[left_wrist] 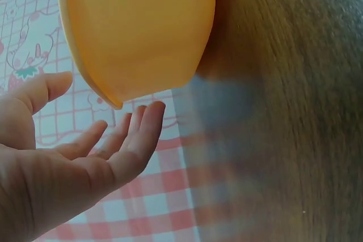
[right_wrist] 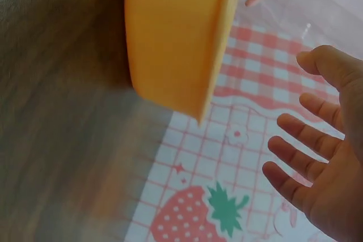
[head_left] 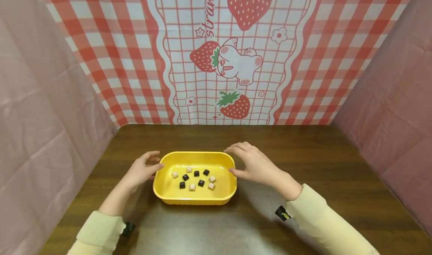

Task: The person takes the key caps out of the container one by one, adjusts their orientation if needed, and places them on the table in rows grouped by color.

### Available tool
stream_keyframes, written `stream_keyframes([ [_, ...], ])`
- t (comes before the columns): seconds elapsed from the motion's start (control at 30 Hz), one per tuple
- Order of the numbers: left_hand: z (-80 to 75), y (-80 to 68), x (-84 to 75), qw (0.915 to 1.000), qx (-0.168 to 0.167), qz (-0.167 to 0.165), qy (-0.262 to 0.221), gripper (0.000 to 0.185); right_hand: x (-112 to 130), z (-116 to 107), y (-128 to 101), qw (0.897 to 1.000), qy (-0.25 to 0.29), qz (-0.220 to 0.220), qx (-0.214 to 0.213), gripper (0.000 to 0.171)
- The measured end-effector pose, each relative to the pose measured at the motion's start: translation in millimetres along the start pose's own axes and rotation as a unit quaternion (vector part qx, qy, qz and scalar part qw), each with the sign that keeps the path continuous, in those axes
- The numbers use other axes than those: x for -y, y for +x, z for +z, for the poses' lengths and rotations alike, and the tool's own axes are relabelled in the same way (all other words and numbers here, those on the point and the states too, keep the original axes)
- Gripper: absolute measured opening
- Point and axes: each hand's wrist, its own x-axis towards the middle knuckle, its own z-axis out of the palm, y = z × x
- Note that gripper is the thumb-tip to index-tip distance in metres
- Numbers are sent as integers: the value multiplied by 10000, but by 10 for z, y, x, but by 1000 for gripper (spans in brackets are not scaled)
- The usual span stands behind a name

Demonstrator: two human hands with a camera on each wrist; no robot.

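The yellow tray (head_left: pixel 194 195), lying at the near middle of the wooden table (head_left: pixel 320 165), is being flanked by the left hand (head_left: pixel 141 169) and right hand (head_left: pixel 254 164), both spread wide and holding nothing. It is being judged light, stiff, smooth plastic, best gripped at both end rims and kept level. The small dark and pale cubes (head_left: pixel 197 179) are being shown only overhead; whether the thumbs are touching the rim is being left uncertain, though the wrist views suggest a gap.
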Motion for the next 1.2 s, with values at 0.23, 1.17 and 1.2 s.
stream_keyframes([
  [0.23, -19, 39, 48, 9972, 269, -464, -526, 56, 76, 225, 106, 9988, 144, -39, 466, 47],
  [1.17, -14, 34, 161, 9901, 423, -748, -1113, 56, 229, 726, 340, 9764, -575, -1193, 1707, 25],
  [1.2, -14, 34, 163, 9900, 432, -747, -1117, 56, 227, 737, 345, 9747, -628, -1175, 1795, 26],
])
